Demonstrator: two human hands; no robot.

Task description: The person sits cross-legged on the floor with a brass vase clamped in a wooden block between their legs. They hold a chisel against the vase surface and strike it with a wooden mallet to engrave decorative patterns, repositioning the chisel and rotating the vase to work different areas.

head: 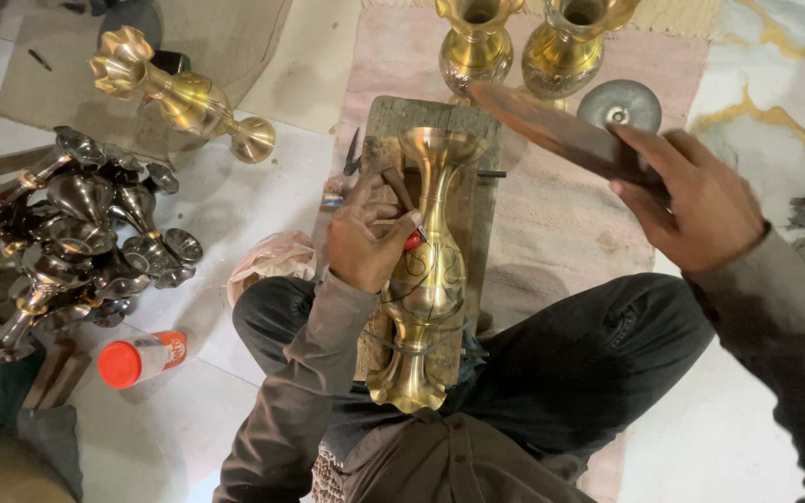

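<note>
The brass vase (429, 270) lies along a wooden block (393, 116) over the person's lap. The left hand (365, 237) rests on the vase's neck, its grip clenched around a thin chisel (401, 191). The right hand (696, 200), beside the vase, grasps a flat wooden mallet (552, 130) raised above it.

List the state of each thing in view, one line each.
Brass vase: lying on the wooden block, mouth away from the person.
Left hand: holds a small tool against the vase.
Right hand: raised, gripping a wooden bat, blurred.
Vase on floor: lying on its side.
Two vases: upright.
Dark vases: piled.
Red-capped bottle: lying, capped.
</note>
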